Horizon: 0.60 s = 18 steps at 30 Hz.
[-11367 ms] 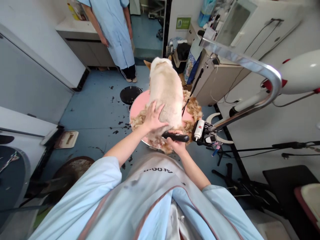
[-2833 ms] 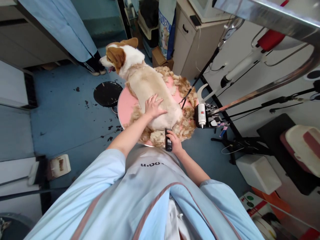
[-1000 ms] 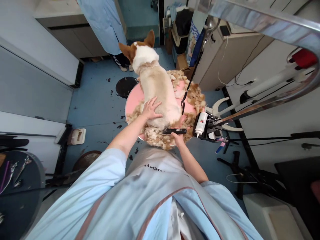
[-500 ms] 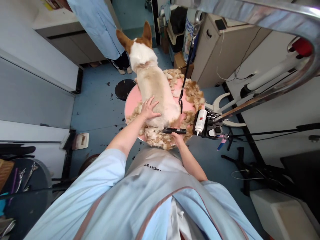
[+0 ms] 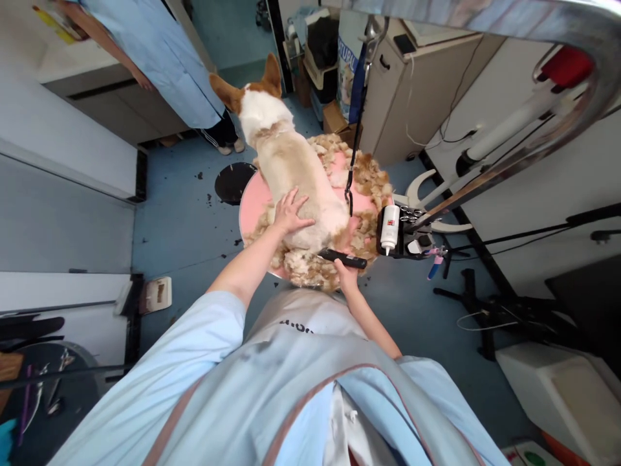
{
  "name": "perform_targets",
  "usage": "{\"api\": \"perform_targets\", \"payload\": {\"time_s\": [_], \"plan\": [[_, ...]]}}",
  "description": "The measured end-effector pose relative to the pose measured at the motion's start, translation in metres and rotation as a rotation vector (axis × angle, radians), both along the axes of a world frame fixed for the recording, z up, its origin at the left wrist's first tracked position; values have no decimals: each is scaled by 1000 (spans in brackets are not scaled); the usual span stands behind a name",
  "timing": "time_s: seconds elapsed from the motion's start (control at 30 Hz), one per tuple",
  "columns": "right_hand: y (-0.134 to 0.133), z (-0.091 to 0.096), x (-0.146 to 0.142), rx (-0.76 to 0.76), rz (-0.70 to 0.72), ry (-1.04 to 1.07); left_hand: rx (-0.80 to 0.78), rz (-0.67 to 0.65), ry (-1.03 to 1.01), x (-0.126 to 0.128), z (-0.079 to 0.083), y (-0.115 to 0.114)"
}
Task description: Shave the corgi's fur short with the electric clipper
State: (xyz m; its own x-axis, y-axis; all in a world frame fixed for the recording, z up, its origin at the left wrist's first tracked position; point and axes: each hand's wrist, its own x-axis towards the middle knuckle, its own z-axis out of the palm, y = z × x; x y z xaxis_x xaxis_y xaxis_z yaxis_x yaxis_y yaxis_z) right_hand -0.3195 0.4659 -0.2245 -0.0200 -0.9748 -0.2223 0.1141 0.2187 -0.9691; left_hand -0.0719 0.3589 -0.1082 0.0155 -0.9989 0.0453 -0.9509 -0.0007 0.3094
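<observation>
A white and tan dog (image 5: 295, 165) with upright brown ears sits on a round pink table (image 5: 253, 200), its back toward me and its coat cut short. My left hand (image 5: 292, 215) lies spread on the dog's lower back. In my right hand (image 5: 346, 272) is a black hair clipper (image 5: 345, 259), its blade end close to the dog's rump. Whether the blade touches the coat, I cannot tell. Loose clumps of cut fur (image 5: 310, 268) cover much of the tabletop around the dog. A black grooming strap (image 5: 356, 145) hangs beside it.
A tool tray (image 5: 402, 243) with a white bottle (image 5: 389, 228) and scissors is fixed at the table's right. The metal grooming arm (image 5: 514, 158) arches overhead at right. A co-worker in a blue gown (image 5: 160, 58) stands beyond, at left. A cabinet (image 5: 402, 90) stands behind.
The clipper has tilted, its handle end now lower on the right. My left hand stays on the dog's back. The view has shifted slightly, showing more of the co-worker's arm.
</observation>
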Motion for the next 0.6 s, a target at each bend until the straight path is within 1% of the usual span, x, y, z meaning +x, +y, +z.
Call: {"api": "perform_targets", "payload": {"time_s": [0.07, 0.13, 0.23, 0.33, 0.37, 0.43, 0.53, 0.6], "plan": [[6, 5, 9, -125, 7, 86, -10, -3, 4, -2, 3, 0], [16, 8, 19, -218, 61, 226, -10, -4, 8, -4, 7, 2], [42, 11, 32, -367, 144, 412, -6, -13, 13, -8, 13, 4], [64, 11, 50, -494, 271, 490, -17, -20, 17, -10, 15, 3], [68, 11, 58, -500, 310, 526, -21, -22, 20, -11, 15, 2], [68, 8, 75, -455, 335, 627, -29, -27, 28, -12, 12, -1], [60, 0, 96, -358, 298, 760, -43, -42, 29, -12, 9, -4], [54, -7, 103, -319, 280, 802, -42, -47, 16, -13, 9, -4]]}}
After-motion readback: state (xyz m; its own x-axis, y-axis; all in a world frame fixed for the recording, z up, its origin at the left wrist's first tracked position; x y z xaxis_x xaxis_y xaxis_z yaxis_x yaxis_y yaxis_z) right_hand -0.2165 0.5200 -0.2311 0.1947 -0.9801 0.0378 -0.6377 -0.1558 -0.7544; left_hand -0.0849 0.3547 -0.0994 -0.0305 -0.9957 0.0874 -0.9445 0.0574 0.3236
